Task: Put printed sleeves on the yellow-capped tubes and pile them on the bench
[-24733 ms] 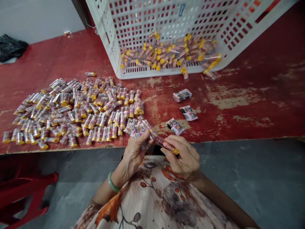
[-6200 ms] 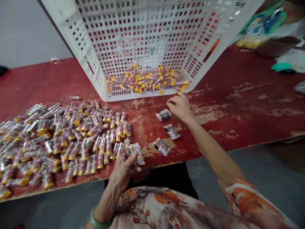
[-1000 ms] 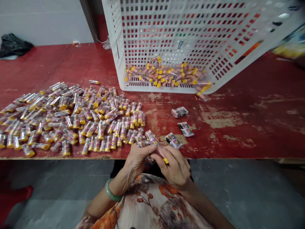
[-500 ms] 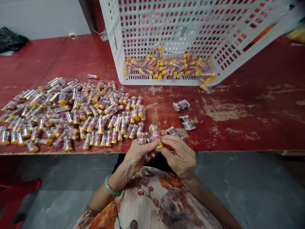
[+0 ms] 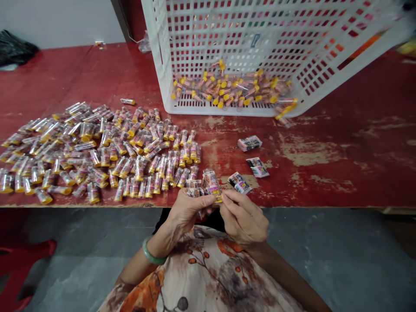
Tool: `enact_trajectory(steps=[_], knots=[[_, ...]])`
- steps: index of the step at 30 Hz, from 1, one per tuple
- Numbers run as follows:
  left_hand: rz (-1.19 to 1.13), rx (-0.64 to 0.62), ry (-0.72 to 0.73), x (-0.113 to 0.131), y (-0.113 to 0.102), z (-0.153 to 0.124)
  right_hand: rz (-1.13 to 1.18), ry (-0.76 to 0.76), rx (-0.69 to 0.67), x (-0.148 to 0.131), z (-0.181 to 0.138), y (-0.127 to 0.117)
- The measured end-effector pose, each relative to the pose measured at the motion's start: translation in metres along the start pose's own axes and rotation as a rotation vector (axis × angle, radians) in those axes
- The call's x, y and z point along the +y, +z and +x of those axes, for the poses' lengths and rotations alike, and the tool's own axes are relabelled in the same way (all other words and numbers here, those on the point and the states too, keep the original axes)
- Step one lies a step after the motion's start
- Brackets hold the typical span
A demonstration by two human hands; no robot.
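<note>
My left hand (image 5: 186,212) is closed around a small clear tube (image 5: 210,182) with a printed label and a yellow end, held upright at the table's front edge. Several printed slips (image 5: 194,187) are pinched in the same hand, beside the tube. The fingertips of my right hand (image 5: 245,216) are pressed together against the tube's yellow lower end. Just beyond those fingers a small printed packet (image 5: 239,183) lies on the table. Two stacks of similar slips, a nearer one (image 5: 258,167) and a farther one (image 5: 249,143), lie to its right.
Many labelled, yellow-capped tubes (image 5: 97,151) cover the table's left side. A white plastic basket (image 5: 208,110) stands tilted at the back with unlabelled tubes (image 5: 227,91) inside. Paint is worn on the red table (image 5: 351,147). A red stool (image 5: 26,260) stands at lower left.
My right fingers have drawn slightly down and closed at the tube's yellow end, uncovering more of the packet behind them. My left hand keeps its hold. The view has shifted a little.
</note>
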State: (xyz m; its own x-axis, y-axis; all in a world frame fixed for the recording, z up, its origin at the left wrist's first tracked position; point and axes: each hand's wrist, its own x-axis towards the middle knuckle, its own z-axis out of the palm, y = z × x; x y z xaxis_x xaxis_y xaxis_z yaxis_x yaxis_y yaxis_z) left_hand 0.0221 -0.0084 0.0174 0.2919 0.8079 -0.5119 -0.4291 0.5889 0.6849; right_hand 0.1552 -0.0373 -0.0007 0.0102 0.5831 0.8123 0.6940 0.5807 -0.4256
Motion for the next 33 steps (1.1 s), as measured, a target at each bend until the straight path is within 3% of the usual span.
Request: enact_trajectory(steps=[5,9,14,18,21,24,26,29,33], knots=[[-0.010,0.042,0.015,0.003,-0.009,-0.002,0.032,-0.043,-0.080,0.002,0.002,-0.001],[0.016,0.016,0.091,0.014,-0.026,-0.011,0.160,-0.027,-0.420,0.011,0.021,0.001],[0.067,0.014,0.128,0.016,-0.059,-0.024,0.231,-0.211,-0.738,0.008,0.043,0.030],[0.007,0.107,0.195,0.017,-0.087,-0.030,0.332,-0.264,-0.766,-0.005,0.053,0.064],[-0.081,0.297,0.231,0.022,-0.111,-0.039,0.367,-0.246,-0.726,-0.008,0.060,0.101],[-0.211,0.489,0.303,0.024,-0.132,-0.054,0.258,-0.262,-0.709,-0.010,0.061,0.140],[-0.295,0.531,0.329,0.024,-0.142,-0.062,0.138,-0.277,-0.750,-0.014,0.057,0.158],[-0.375,0.501,0.303,0.022,-0.147,-0.069,-0.005,-0.255,-0.812,-0.023,0.049,0.165],[-0.380,0.481,0.276,0.023,-0.145,-0.066,-0.072,-0.225,-0.870,-0.031,0.041,0.156]])
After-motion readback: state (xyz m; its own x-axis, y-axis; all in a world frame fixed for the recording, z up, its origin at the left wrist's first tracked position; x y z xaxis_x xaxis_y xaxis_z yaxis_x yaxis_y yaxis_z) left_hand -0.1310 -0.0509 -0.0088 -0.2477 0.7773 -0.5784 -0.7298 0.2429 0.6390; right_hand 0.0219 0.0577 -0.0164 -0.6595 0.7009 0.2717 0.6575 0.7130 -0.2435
